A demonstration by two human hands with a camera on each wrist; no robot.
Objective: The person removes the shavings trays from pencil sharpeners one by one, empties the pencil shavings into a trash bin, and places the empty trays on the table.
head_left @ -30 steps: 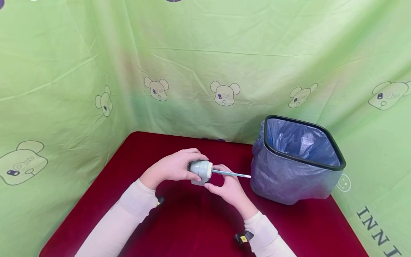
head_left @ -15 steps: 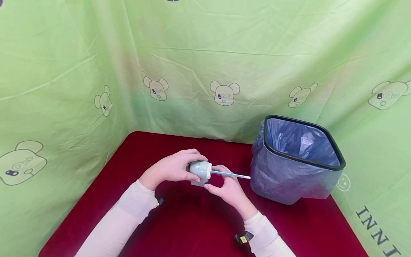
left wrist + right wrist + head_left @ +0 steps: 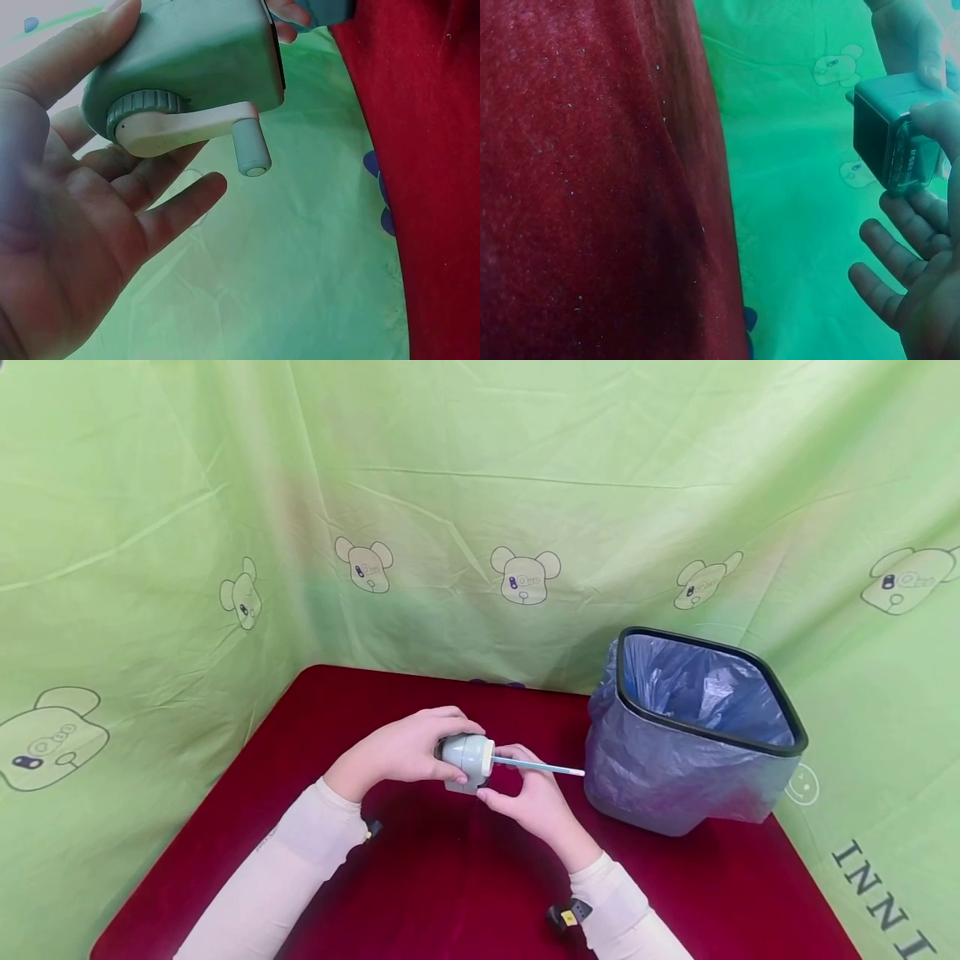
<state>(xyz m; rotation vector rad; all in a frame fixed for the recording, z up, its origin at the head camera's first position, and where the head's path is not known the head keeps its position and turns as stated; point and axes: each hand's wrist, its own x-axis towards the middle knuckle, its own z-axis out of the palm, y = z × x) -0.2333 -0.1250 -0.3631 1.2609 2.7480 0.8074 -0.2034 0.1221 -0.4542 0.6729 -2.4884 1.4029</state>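
Observation:
A pale grey-green hand-crank pencil sharpener [image 3: 467,756] is held above the table in the head view. A light blue pencil [image 3: 538,766] sticks out of its cream front, pointing right. My left hand [image 3: 408,747] grips the sharpener's body from the left, thumb on the near side. In the left wrist view, the crank handle [image 3: 187,127] hangs free beside the fingers. My right hand [image 3: 536,802] reaches in from the right beneath the pencil. Its thumb and fingers pinch the clear shavings drawer [image 3: 916,159] at the sharpener's lower part, as the right wrist view shows. The pencil's inner end is hidden.
At the right of the dark red table [image 3: 465,885] stands a bin [image 3: 675,777] with a black rim and a bluish plastic liner. The pencil's tip lies close to its left side in the head view. Green printed cloth [image 3: 450,510] hangs behind and at both sides.

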